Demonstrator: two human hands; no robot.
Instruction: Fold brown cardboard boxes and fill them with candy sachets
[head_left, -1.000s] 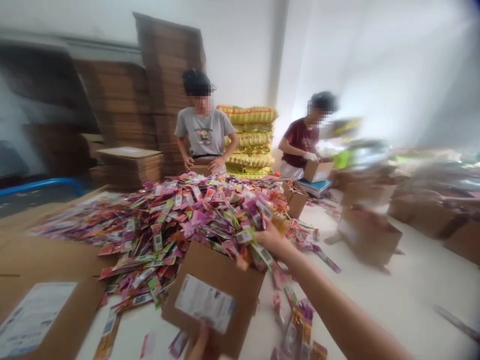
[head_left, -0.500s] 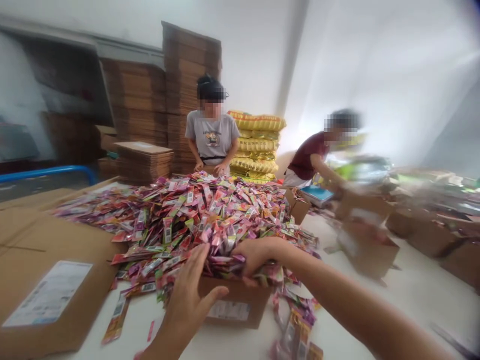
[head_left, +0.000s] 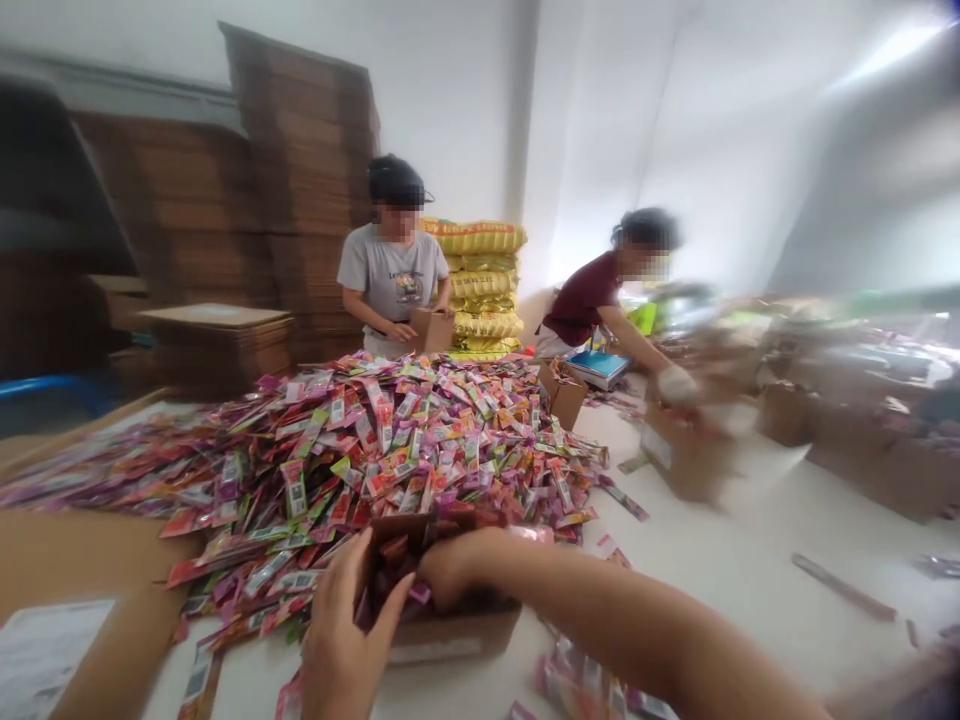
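Observation:
In front of me a small open cardboard box [head_left: 457, 640] stands on the white table, with some small packets inside. My left hand [head_left: 346, 615] is at the box's left side, fingers stretched and thumb spread apart near the front rim. My right hand [head_left: 454, 568] reaches down into the box; its fingers are hidden inside, so what they hold cannot be made out. Just behind the box rises a large heap of narrow, colourful plastic packets [head_left: 420, 440], mostly red, purple and green. More loose packets [head_left: 581, 680] lie at the right of the box, partly under my right forearm.
A big carton [head_left: 97, 560] lies at the left. Across the heap one person [head_left: 394, 270] handles a small box [head_left: 433, 330]; another person [head_left: 589, 300] bends over a box [head_left: 686, 450] at the right. Flattened cartons [head_left: 300, 180] and yellow sacks [head_left: 486, 280] are stacked behind.
My right hand has gone from the packets above the box down into it, and the box's inside now shows. The view has swung right. The person opposite has lifted a small box into view.

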